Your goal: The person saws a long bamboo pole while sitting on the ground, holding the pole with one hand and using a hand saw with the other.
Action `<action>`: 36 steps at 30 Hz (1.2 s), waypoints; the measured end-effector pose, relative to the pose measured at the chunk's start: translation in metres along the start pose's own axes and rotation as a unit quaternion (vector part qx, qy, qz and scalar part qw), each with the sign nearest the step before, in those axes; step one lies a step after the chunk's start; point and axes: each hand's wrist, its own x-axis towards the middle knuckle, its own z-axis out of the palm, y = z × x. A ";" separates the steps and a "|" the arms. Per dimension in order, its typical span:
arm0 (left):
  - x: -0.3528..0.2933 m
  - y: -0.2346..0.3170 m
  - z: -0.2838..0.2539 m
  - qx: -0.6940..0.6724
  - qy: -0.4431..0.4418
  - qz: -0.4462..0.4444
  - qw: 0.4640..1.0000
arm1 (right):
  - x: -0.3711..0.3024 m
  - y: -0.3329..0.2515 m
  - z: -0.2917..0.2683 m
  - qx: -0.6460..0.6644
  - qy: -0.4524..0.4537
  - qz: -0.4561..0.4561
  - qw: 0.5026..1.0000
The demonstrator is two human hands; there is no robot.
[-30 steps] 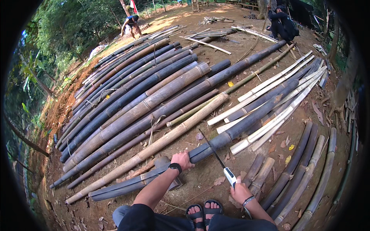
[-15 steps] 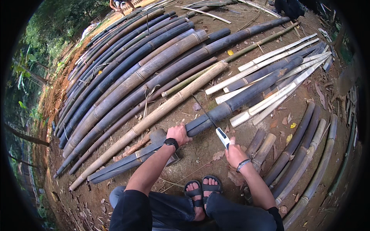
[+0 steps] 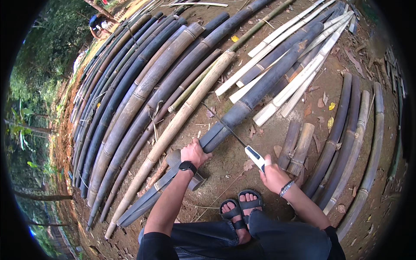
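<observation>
My left hand is closed around a thick dark bamboo pole, pressing it from above. A lengthwise split shows in the pole just beyond that hand. My right hand grips the white handle of a handsaw. The saw's thin dark blade lies across the pole, a little beyond my left hand, with its tip sticking out past the far side. Under the pole's near part, a short bamboo piece lies crosswise on the ground. Blade depth in the pole cannot be made out.
Many long bamboo poles lie side by side at left. Pale split strips lie beyond the held pole. Short bamboo lengths and curved poles rest at right. Another person is bent over at far left. My sandalled feet are below.
My right hand has drawn the saw back, widening the gap between its handle and the pole. My left hand keeps its hold. The whole view has shifted and turned.
</observation>
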 end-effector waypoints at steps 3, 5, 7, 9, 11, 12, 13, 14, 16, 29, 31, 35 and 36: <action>0.000 0.017 0.003 -0.005 -0.028 -0.020 0.999 | 0.059 -0.011 -0.002 -0.029 -0.016 -0.014 0.999; -0.006 0.011 0.005 0.008 -0.010 -0.024 1.000 | 0.041 -0.012 0.000 -0.030 -0.044 0.003 0.999; -0.006 0.004 0.008 0.028 -0.001 -0.028 0.999 | 0.008 -0.016 -0.011 0.003 -0.078 0.023 0.997; -0.010 0.017 0.005 0.041 0.014 -0.021 0.999 | 0.000 -0.007 -0.002 -0.010 -0.041 0.011 0.999; -0.007 0.018 0.008 0.027 0.009 -0.015 0.999 | 0.013 -0.004 0.002 -0.017 -0.011 0.002 1.000; -0.006 0.018 0.010 0.018 0.005 -0.011 1.000 | 0.020 -0.008 0.000 -0.030 -0.013 -0.002 0.999; -0.004 0.013 0.008 0.021 0.007 -0.021 1.000 | 0.033 -0.017 -0.001 -0.043 -0.013 -0.014 0.999; -0.003 0.011 0.010 0.020 0.005 -0.016 1.000 | 0.038 -0.020 -0.002 -0.056 -0.013 -0.027 0.998; -0.002 0.002 0.012 0.019 0.004 -0.014 1.000 | 0.009 -0.015 -0.001 -0.034 -0.057 0.006 0.998; -0.023 -0.002 0.024 -0.111 0.212 0.069 0.969 | -0.004 0.004 0.001 0.039 -0.001 0.021 0.999; -0.030 -0.010 0.030 -0.092 0.241 0.079 0.963 | -0.006 0.004 -0.001 0.027 0.000 0.015 1.000; -0.046 -0.015 0.018 -0.089 0.251 0.063 0.962 | -0.010 0.005 0.005 0.014 0.014 0.015 1.000; -0.052 -0.014 0.008 -0.098 0.246 0.055 0.963 | -0.010 0.005 0.006 0.008 0.010 0.021 1.000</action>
